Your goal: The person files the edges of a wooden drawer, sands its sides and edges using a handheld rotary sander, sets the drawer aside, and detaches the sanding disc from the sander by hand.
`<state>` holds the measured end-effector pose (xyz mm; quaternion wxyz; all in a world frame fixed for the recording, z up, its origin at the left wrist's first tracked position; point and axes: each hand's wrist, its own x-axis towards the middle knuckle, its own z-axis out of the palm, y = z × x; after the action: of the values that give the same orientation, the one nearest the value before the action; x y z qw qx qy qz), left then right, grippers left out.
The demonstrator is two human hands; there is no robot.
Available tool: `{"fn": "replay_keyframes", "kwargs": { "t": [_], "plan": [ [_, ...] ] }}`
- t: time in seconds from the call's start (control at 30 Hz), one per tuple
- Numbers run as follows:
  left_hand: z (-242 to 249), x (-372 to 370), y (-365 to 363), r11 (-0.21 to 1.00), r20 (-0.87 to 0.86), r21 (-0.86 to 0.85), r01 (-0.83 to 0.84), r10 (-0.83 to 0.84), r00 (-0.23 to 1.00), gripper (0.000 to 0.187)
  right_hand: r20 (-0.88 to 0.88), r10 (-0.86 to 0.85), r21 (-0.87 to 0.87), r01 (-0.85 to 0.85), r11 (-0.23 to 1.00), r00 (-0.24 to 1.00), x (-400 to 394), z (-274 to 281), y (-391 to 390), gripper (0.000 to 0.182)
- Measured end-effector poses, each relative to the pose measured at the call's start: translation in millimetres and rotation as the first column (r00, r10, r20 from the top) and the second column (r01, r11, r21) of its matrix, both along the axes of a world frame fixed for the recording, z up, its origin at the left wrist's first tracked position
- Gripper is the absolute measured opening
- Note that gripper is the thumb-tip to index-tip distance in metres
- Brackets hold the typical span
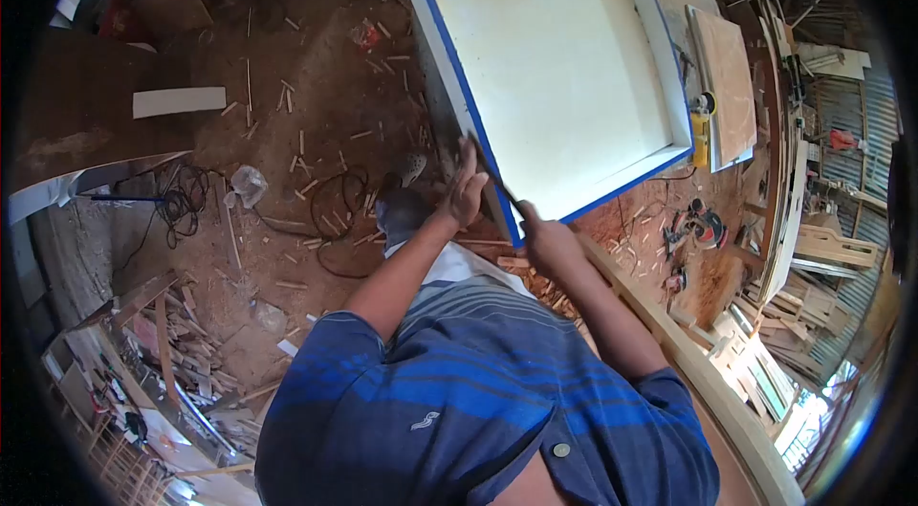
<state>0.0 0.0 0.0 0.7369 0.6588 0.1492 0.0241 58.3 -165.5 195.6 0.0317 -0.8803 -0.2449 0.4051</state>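
A large shallow tray-like panel point(545, 47) with white raised sides and blue edging fills the upper middle of the view. My right hand point(550, 240) is closed round the near end of a long, thin dark tool point(504, 185) at the panel's near left corner. The tool slants up and left along the blue edge point(485, 138). At its far end is my left hand point(466, 188), fingers stretched out beside the edge and fingertips right at the tool's tip.
Wood offcuts and cables point(186, 205) litter the dirt floor. A brown board point(86, 114) with a white strip point(179, 102) stands at left. Right of the panel are stacked boards point(727, 76) and a round red-and-black tool point(706, 227). A long timber point(688, 363) runs close to my right arm.
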Motion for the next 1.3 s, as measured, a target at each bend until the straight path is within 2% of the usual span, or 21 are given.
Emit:
{"fn": "replay_keyframes", "kwargs": {
  "t": [0.07,0.1,0.23,0.27,0.37,0.4,0.5,0.53,0.6,0.7,0.77,0.83,0.87,0.93,1.0,1.1,1.13,1.2,1.23,1.27,1.3],
  "plan": [
    [-25,-4,2,1.000,-0.139,-0.027,0.004,-0.008,0.990,0.085,0.040,0.054,0.012,-0.055,0.998,0.998,-4,-40,-1,0.035],
    [-22,39,1,0.999,-0.011,-0.044,-0.012,0.011,1.000,0.085,0.126,0.045,0.046,-0.051,0.998,0.991,22,-32,-6,0.035],
    [33,0,-19,0.991,0.065,-0.136,-0.016,0.025,0.998,0.084,0.028,-0.049,0.058,0.047,0.997,0.998,1,47,-27,0.035],
    [44,-4,-26,0.991,0.102,-0.136,-0.006,0.020,0.995,0.084,0.005,-0.053,0.040,0.053,0.998,0.999,-4,43,-35,0.036],
    [-11,-12,-42,0.997,-0.027,-0.051,0.050,-0.051,0.998,0.085,0.054,0.077,0.015,-0.078,0.997,0.996,-15,-21,-51,0.039],
    [-9,-9,-42,0.997,-0.065,-0.078,-0.002,-0.003,0.998,0.086,0.034,0.072,-0.012,-0.072,0.997,0.997,-11,-28,-49,0.040],
    [-2,-14,-41,0.991,0.109,-0.131,-0.008,0.022,0.994,0.083,-0.026,0.004,0.023,-0.003,1.000,1.000,-7,36,-41,0.043],
    [5,-19,-47,0.997,0.086,-0.081,-0.008,0.015,0.996,0.083,-0.026,-0.031,0.033,0.032,0.999,0.999,-10,53,-44,0.045],
    [18,-24,-58,1.000,0.058,0.024,-0.002,0.000,0.998,0.082,-0.005,-0.022,0.046,0.023,0.999,1.000,-21,32,-59,0.045],
    [-10,-26,-62,0.994,-0.078,-0.069,0.086,-0.091,0.993,0.085,0.067,0.067,0.023,-0.068,0.997,0.996,-30,-28,-82,0.044],
    [-4,-26,-62,0.985,-0.004,-0.158,0.064,-0.065,0.998,0.084,0.061,0.018,0.084,-0.023,0.996,0.998,-29,4,-79,0.044],
    [7,-31,-73,0.978,0.075,-0.206,0.018,-0.002,0.997,0.085,0.031,-0.017,0.044,0.016,0.999,0.999,-31,16,-92,0.045],
    [14,-37,-77,0.989,0.077,-0.141,0.036,-0.025,0.997,0.085,0.022,-0.036,0.022,0.035,0.999,0.999,-35,19,-97,0.045],
    [4,-47,-80,0.982,-0.117,-0.118,0.149,-0.163,0.980,0.085,0.037,0.027,0.044,-0.029,0.999,0.999,-48,-23,-115,0.045],
    [-20,-43,-82,0.982,-0.202,-0.031,0.187,-0.189,0.961,0.085,0.047,0.069,0.004,-0.069,0.998,0.997,-42,-38,-114,0.048],
    [-2,-44,-82,0.984,-0.004,-0.146,0.102,-0.104,0.995,0.087,0.017,0.005,0.071,-0.006,0.997,1.000,-43,5,-117,0.046],
    [2,-47,-89,0.979,0.039,-0.196,0.063,-0.057,0.998,0.086,0.005,-0.032,0.005,0.032,0.999,0.999,-44,14,-121,0.046],
    [-12,-60,-96,0.961,-0.180,-0.123,0.246,-0.265,0.947,0.085,0.007,-0.012,0.059,0.012,0.998,1.000,-59,-10,-137,0.046],
    [-22,-56,-95,0.949,-0.216,-0.093,0.300,-0.314,0.925,0.083,0.028,0.004,0.094,-0.007,0.996,1.000,-60,-30,-143,0.047],
    [-32,-53,-94,0.932,-0.251,-0.063,0.357,-0.361,0.898,0.082,0.064,0.086,0.026,-0.088,0.996,0.994,-60,-55,-150,0.045],
    [-40,-55,-96,0.925,-0.233,-0.040,0.378,-0.377,0.897,0.081,0.090,0.088,0.043,-0.092,0.995,0.992,-55,-53,-150,0.044]
  ]
}}
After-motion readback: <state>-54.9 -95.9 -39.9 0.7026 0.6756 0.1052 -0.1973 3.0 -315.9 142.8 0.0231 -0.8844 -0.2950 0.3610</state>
